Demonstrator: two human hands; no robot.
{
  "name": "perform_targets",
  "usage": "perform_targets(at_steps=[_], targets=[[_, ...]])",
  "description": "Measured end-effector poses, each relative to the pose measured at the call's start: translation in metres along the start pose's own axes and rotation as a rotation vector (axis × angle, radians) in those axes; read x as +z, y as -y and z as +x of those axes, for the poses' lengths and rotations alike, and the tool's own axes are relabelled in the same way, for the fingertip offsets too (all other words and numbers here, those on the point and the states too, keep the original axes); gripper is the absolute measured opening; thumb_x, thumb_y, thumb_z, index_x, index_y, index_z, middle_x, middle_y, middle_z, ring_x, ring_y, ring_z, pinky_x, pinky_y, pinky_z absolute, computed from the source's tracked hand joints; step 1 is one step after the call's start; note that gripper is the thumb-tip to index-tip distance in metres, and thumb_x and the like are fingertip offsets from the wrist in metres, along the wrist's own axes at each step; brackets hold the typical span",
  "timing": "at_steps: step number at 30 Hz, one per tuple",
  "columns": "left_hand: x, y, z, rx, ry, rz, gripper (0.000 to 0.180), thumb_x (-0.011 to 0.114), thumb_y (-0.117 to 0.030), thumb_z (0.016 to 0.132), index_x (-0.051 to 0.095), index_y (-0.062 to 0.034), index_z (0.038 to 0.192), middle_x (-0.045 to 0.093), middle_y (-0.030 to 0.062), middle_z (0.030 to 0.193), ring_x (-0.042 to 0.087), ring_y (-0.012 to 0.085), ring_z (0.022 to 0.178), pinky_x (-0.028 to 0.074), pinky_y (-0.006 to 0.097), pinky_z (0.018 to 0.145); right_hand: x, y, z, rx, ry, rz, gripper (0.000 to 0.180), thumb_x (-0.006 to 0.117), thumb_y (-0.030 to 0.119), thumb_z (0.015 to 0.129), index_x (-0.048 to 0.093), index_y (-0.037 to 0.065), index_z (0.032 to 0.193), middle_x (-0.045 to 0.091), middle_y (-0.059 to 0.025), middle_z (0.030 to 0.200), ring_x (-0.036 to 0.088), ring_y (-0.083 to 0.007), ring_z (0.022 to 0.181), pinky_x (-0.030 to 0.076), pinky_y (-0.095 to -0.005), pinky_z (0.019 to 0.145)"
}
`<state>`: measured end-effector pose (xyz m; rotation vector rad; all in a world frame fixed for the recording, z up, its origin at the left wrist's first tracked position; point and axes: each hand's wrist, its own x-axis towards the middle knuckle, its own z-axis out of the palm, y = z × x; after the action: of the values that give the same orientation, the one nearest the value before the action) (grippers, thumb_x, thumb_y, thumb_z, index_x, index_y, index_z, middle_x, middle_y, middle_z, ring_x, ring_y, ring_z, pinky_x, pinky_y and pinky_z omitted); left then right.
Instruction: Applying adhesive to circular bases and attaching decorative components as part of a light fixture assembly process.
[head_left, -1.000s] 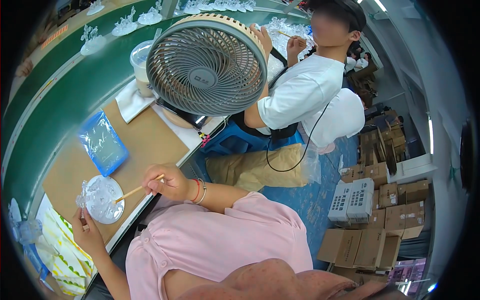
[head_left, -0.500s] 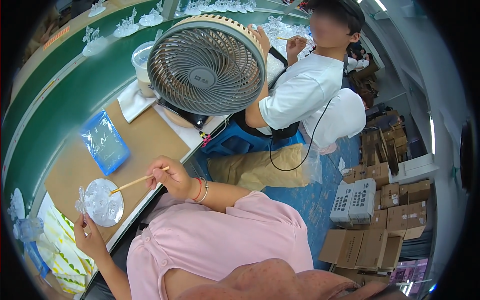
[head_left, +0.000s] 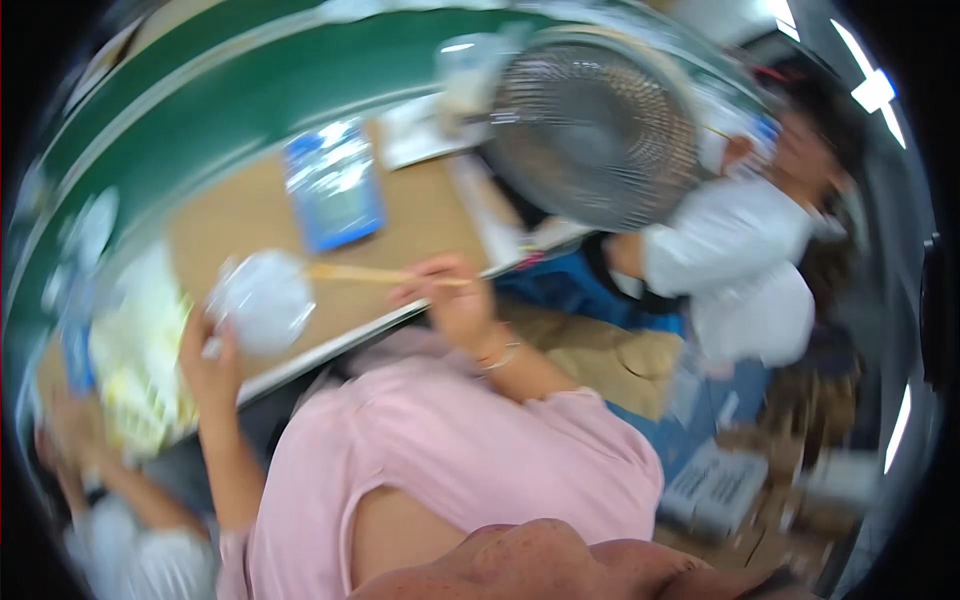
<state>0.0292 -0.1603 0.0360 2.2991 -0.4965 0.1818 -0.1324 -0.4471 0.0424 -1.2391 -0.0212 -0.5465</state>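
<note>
My right hand (head_left: 452,293) grips a thin brush (head_left: 362,273) with a pale wooden handle, its tip pointing left at the rim of a round whitish disc (head_left: 268,302). The disc has clear parts on it, smeared by motion. Pinched around the disc's left edge is my left hand (head_left: 208,360), with a clear plastic ornament (head_left: 224,288) at its fingertips. Blur hides whether ornament and disc touch. Behind the disc, a blue tray (head_left: 335,190) with shiny clear film lies on the brown board (head_left: 425,215).
A grey fan (head_left: 600,135) stands at the right, beside a lidded cup (head_left: 467,80) and white paper (head_left: 410,135). A co-worker in white (head_left: 735,230) sits beyond it. Patterned cloth (head_left: 140,350) lies left; another person's arms (head_left: 125,485) show lower left. A green belt (head_left: 240,95) runs behind.
The whole view has swung, shifting the scene rightward and blurring it. The brush tip has moved from over the disc to its right rim. Another person's arms now show at lower left.
</note>
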Motion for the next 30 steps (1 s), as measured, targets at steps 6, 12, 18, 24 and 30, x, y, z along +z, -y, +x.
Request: perform_targets(at_steps=[6,12,18,24,30], targets=[[-0.043,-0.042,0.023,0.03,0.281,-0.082,0.078,0.082,-0.007,0.067,0.047,-0.0118,0.137,0.06,0.0098,0.111,0.059,0.0225,0.097,0.048,0.033,0.089,0.002,0.017,0.0,-0.039,0.045,-0.265,0.016,0.05,0.013,0.099,0.051,-0.001,0.106,0.065,-0.019,0.095,0.068,-0.0236,0.081,0.057,-0.0349,0.076],[-0.048,-0.036,0.043,0.119,0.472,-0.193,0.092,0.082,0.001,0.061,0.041,-0.0171,0.141,0.049,0.0087,0.136,0.056,0.0263,0.109,0.046,0.036,0.098,-0.006,0.003,0.002,-0.128,0.162,-0.563,0.016,0.051,0.013,0.098,0.053,-0.001,0.105,0.066,-0.0184,0.094,0.066,-0.0215,0.083,0.053,-0.0317,0.079],[-0.044,-0.037,0.052,0.156,0.539,-0.189,0.09,0.079,0.005,0.063,0.042,-0.019,0.141,0.049,0.0062,0.137,0.055,0.0277,0.11,0.046,0.037,0.099,0.017,-0.013,0.01,-0.19,0.175,-0.729,0.011,0.053,0.012,0.097,0.054,0.002,0.101,0.069,-0.0107,0.084,0.063,-0.0225,0.089,0.048,-0.0355,0.088],[-0.045,-0.039,0.055,0.138,0.568,-0.199,0.086,0.078,0.007,0.061,0.046,-0.0157,0.138,0.046,0.0054,0.142,0.045,0.0241,0.128,0.041,0.037,0.103,0.026,-0.021,0.019,-0.235,0.236,-0.79,0.008,0.055,0.01,0.094,0.053,0.003,0.098,0.069,-0.0097,0.083,0.062,-0.0274,0.086,0.047,-0.0394,0.089],[-0.042,-0.027,0.062,0.158,0.636,-0.251,0.083,0.079,0.007,0.057,0.05,-0.0164,0.132,0.045,0.0058,0.143,0.043,0.0266,0.131,0.039,0.038,0.106,0.033,-0.018,0.019,-0.298,0.297,-0.785,0.007,0.057,0.009,0.093,0.053,0.003,0.095,0.066,-0.0089,0.079,0.061,-0.0287,0.08,0.048,-0.0428,0.087]])
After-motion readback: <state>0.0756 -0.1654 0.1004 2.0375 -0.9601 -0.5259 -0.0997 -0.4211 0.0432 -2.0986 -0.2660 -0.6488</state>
